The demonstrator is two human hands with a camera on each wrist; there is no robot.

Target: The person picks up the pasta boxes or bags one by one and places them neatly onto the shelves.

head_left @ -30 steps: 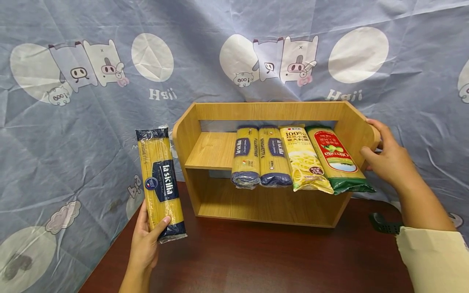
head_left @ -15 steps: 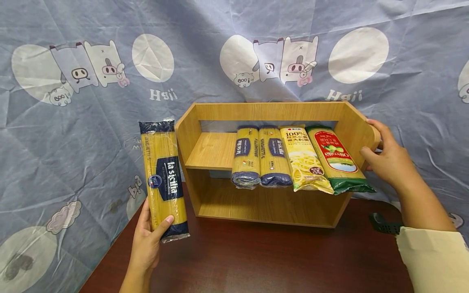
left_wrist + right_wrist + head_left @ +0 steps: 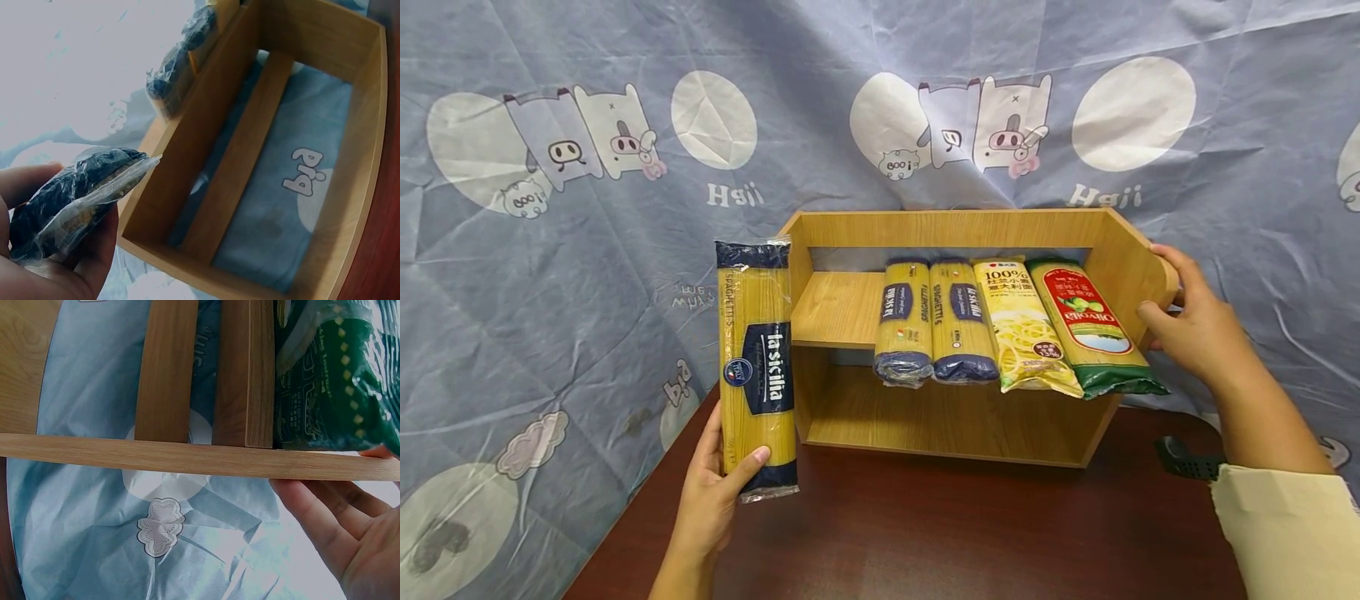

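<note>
My left hand (image 3: 711, 504) grips the lower end of a pack of spaghetti (image 3: 758, 358), thumb across its front, label facing me. The pack stands nearly upright and overlaps the left side of a wooden shelf (image 3: 955, 228) in the head view. Its dark crinkled end (image 3: 75, 200) sits between thumb and fingers in the left wrist view. At the shelf's right side panel, my right hand (image 3: 1195, 321) holds the edge between thumb and fingers. Beside it on the upper board lies a green-and-red pasta pack (image 3: 1086, 312), whose green end (image 3: 337, 381) shows in the right wrist view.
Two blue-labelled spaghetti packs (image 3: 904, 321) and a yellow pasta pack (image 3: 1024, 321) lie on the upper board (image 3: 835, 308), their ends jutting past its front. A black object (image 3: 1187, 458) lies on the dark red table (image 3: 925, 533) at right. Patterned cloth (image 3: 812, 100) hangs behind.
My left hand has carried the spaghetti pack rightward and slightly up, so it now overlaps the shelf's left side. The right hand stays on the side panel.
</note>
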